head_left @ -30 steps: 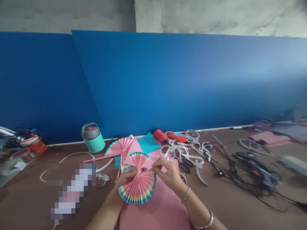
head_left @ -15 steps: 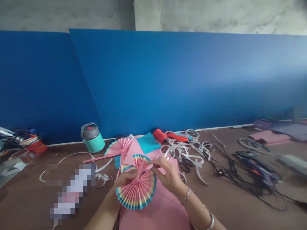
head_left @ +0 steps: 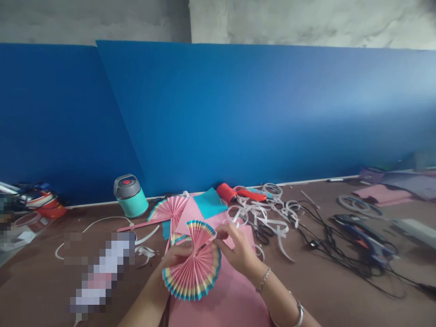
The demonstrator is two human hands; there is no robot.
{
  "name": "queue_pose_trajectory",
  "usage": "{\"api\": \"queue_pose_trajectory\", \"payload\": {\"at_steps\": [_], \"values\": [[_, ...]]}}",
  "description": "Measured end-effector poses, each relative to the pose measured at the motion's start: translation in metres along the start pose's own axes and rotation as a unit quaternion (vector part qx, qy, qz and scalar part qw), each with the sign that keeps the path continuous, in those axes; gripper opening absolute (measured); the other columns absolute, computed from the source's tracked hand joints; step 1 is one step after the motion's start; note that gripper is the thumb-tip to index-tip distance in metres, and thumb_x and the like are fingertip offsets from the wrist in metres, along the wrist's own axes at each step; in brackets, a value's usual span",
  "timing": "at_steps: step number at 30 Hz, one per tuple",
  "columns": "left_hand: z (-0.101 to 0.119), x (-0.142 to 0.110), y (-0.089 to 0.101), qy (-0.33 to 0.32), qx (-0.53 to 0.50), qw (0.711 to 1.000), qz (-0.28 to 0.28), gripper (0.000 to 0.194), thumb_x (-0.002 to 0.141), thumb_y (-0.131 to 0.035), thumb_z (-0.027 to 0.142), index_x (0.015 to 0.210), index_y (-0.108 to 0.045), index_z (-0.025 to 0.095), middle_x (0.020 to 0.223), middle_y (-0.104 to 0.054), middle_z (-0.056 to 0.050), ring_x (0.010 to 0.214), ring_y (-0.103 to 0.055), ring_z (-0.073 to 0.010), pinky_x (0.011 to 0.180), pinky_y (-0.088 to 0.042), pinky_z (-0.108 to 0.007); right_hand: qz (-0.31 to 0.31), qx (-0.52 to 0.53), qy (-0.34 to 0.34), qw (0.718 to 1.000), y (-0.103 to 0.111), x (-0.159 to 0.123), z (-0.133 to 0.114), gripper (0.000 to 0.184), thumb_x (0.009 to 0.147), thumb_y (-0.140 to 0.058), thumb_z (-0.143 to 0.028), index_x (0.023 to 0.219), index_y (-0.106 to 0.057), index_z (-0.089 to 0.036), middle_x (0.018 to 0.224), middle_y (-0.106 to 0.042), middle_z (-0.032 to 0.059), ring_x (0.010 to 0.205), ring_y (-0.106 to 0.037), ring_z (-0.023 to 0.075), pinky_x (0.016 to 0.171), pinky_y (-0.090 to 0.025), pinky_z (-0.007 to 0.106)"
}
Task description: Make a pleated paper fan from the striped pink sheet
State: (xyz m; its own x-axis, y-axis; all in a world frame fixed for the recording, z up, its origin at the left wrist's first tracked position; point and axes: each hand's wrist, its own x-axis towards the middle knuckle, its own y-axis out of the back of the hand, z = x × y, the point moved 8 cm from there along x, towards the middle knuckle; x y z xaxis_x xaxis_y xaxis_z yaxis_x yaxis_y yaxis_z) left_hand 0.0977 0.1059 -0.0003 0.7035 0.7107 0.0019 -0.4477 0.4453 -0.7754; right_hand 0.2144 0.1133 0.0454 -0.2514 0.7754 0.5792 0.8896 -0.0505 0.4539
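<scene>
A pleated paper fan (head_left: 193, 276), pink with a cream band and a blue edge, is held up between my two hands, fanned out into a wide lower part and a narrower upper part. My left hand (head_left: 175, 254) grips it near the centre from the left, its fingers partly hidden behind the folds. At the right edge, my right hand (head_left: 236, 247) pinches the pleats with thumb and forefinger. Beneath lies pink paper (head_left: 221, 304) on the brown table (head_left: 323, 295). Another pink pleated fan (head_left: 170, 210) with long pink strips rests behind, beside a blue paper sheet (head_left: 210, 203).
A red thread spool (head_left: 226, 193), curled white strips (head_left: 269, 222) and dark-handled scissors (head_left: 264, 235) lie beyond my right hand. Farther right are black cables (head_left: 330, 245) and a glue gun (head_left: 366, 240). A turquoise flask (head_left: 132, 200) stands left, before the blue partition (head_left: 238, 113).
The upper part of the fan has spread slightly wider to the right. My right fingers have shifted a little along its edge, and the fan sits slightly farther left.
</scene>
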Motion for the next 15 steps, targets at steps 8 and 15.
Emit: {"api": "queue_pose_trajectory", "payload": {"at_steps": [8,15], "values": [[0.0,-0.002,0.002,-0.003,0.01,1.0,0.024,0.018,0.069,-0.066,0.024,0.079,-0.071,0.011,0.08,-0.071,-0.011,0.095,-0.065,-0.0329,0.092,-0.042,-0.042,0.0,-0.012,0.02,1.0,0.001,0.0,-0.006,0.007,0.086,-0.057,-0.016,0.09,-0.057,-0.022,0.076,-0.059,0.0025,0.07,-0.054,0.017,0.065,-0.043,0.029],[0.001,-0.004,0.013,-0.012,0.023,0.998,0.056,0.013,0.069,-0.064,0.02,0.076,-0.069,0.01,0.084,-0.07,-0.012,0.1,-0.063,-0.0355,0.093,-0.042,-0.045,-0.005,-0.02,0.036,0.999,-0.001,0.001,-0.008,0.007,0.088,-0.055,-0.018,0.091,-0.061,-0.021,0.078,-0.061,0.0044,0.072,-0.056,0.0179,0.066,-0.045,0.031]]}}
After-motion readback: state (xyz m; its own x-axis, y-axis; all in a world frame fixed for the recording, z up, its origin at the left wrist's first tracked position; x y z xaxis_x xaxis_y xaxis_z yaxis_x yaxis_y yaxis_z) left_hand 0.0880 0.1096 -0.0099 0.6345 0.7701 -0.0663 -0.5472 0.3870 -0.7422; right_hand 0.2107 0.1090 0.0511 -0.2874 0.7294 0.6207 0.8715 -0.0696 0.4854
